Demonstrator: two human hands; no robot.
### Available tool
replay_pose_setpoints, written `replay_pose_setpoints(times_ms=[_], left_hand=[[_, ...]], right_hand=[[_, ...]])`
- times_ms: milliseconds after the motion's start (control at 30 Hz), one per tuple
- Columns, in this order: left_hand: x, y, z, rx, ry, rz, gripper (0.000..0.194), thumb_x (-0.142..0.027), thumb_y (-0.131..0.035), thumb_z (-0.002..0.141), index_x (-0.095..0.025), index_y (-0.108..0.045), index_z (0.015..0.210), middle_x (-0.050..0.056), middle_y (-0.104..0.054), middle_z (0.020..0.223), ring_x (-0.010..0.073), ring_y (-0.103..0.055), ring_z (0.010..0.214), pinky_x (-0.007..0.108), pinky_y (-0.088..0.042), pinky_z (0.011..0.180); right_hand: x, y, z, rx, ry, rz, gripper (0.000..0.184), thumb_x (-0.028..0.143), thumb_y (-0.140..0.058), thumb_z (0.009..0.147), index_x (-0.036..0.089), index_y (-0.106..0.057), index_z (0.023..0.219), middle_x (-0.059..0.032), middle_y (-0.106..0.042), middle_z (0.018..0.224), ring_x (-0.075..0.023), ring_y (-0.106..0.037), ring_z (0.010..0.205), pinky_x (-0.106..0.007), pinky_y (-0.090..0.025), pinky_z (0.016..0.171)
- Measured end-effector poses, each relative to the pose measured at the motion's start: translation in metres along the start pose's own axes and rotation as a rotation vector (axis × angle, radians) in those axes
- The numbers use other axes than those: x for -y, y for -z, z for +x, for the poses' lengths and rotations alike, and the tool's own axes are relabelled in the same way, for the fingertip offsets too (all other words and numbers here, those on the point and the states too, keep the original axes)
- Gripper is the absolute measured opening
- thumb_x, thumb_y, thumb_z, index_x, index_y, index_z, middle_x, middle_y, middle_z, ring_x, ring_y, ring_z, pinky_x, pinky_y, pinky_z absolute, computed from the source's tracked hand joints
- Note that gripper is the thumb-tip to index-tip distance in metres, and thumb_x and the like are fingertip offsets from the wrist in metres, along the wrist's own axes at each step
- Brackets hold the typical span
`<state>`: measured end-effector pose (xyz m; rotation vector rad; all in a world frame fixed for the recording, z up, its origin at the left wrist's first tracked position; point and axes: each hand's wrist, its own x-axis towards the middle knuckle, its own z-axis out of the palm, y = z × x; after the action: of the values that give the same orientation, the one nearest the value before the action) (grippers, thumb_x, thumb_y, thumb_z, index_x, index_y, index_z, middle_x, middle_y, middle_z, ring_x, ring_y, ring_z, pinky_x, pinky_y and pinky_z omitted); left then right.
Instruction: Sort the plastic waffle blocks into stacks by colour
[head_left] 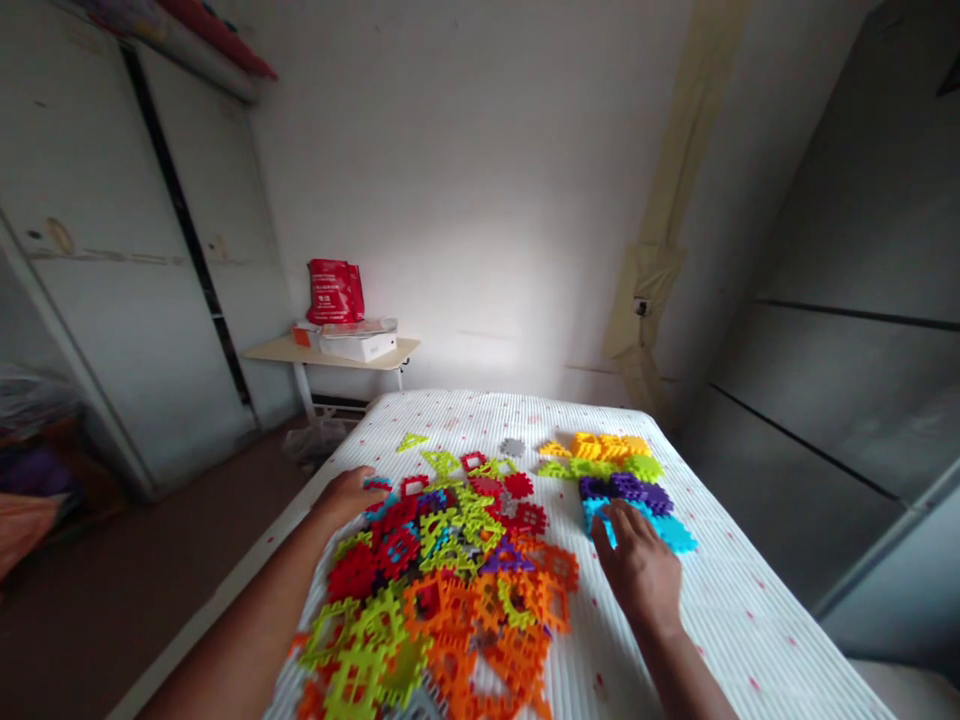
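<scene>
A heap of flat plastic interlocking tiles (450, 570) in red, green, orange, purple and blue lies on a white bed (720, 610). My left hand (346, 495) rests at the heap's left edge, fingers curled over a blue tile (377, 486). My right hand (637, 565) lies palm down with fingers stretched onto a stack of light blue tiles (667, 530). Beyond it sit sorted groups: purple tiles (626, 488), green tiles (600, 467) and yellow-orange tiles (607, 445).
A small side table (330, 352) by the wall carries a red bag (334, 291) and a white box (358, 344). White wardrobe doors (112, 290) stand at left, a grey wall at right. Brown floor lies left of the bed.
</scene>
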<state>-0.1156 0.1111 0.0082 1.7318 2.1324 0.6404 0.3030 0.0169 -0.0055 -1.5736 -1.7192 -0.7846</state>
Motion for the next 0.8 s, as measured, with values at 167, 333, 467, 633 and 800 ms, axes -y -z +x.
replay_pose_setpoints(times_ms=[167, 333, 467, 633, 800], left_hand=[[-0.001, -0.022, -0.004, -0.01, 0.066, -0.018, 0.031, -0.032, -0.06, 0.084, -0.017, -0.057, 0.112, 0.007, -0.059, 0.117, 0.0221, -0.058, 0.103, 0.044, -0.048, 0.086], [-0.007, -0.023, -0.002, -0.024, 0.109, -0.155, 0.033, -0.033, -0.059, 0.085, -0.017, -0.057, 0.113, 0.007, -0.06, 0.114, 0.0221, -0.06, 0.1, 0.042, -0.05, 0.083], [-0.013, -0.018, -0.005, -0.001, 0.138, -0.329, 0.033, -0.034, -0.058, 0.085, -0.016, -0.057, 0.112, 0.006, -0.062, 0.108, 0.0201, -0.062, 0.092, 0.04, -0.052, 0.079], [-0.025, -0.012, -0.014, 0.082, 0.129, -0.606, 0.04, -0.044, -0.052, 0.086, -0.015, -0.055, 0.114, 0.007, -0.068, 0.096, 0.0164, -0.068, 0.074, 0.033, -0.055, 0.07], [-0.034, -0.014, -0.018, 0.117, 0.054, -0.725, 0.054, -0.054, -0.052, 0.08, -0.021, -0.049, 0.123, 0.007, -0.068, 0.104, 0.02, -0.071, 0.082, 0.032, -0.054, 0.073]], right_hand=[[-0.001, -0.002, -0.002, 0.042, -0.004, 0.011, 0.034, 0.032, -0.037, 0.093, 0.017, -0.067, 0.091, -0.008, -0.069, 0.097, -0.0178, -0.064, 0.077, -0.025, -0.042, 0.059], [0.0, -0.003, -0.003, 0.046, -0.001, 0.033, 0.033, 0.031, -0.038, 0.093, 0.017, -0.067, 0.091, -0.0083, -0.069, 0.098, -0.0171, -0.064, 0.077, -0.024, -0.042, 0.059], [0.0, -0.003, -0.003, 0.041, -0.008, 0.049, 0.032, 0.03, -0.038, 0.093, 0.017, -0.067, 0.09, -0.0072, -0.069, 0.097, -0.0167, -0.064, 0.077, -0.024, -0.042, 0.059], [0.001, -0.002, -0.003, 0.036, -0.007, 0.076, 0.032, 0.029, -0.037, 0.093, 0.017, -0.066, 0.09, -0.0078, -0.069, 0.097, -0.0165, -0.064, 0.077, -0.023, -0.042, 0.06], [0.002, -0.002, -0.003, 0.032, -0.014, 0.09, 0.033, 0.028, -0.036, 0.094, 0.017, -0.067, 0.089, -0.0083, -0.069, 0.096, -0.0159, -0.064, 0.076, -0.023, -0.042, 0.06]])
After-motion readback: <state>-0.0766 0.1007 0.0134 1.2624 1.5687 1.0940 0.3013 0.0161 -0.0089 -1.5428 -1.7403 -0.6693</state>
